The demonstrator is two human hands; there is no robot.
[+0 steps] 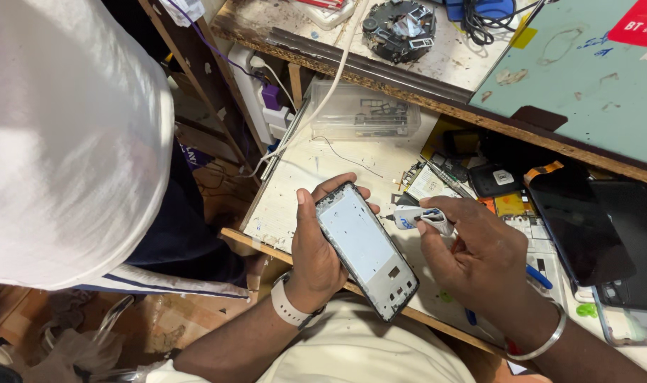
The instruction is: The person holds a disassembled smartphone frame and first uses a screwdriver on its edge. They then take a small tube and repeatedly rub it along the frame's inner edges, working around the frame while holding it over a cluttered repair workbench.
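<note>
Nearest, the left hand grips a phone frame by its edges, tilted above the workbench edge. Just beside it, the right hand pinches a small white tube, nozzle toward the frame. Farther back, a clear plastic box rests on the bench.

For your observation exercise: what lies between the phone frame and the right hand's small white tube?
In the head view, only a narrow strip of bare worktop separates the phone frame from the white tube.
</note>
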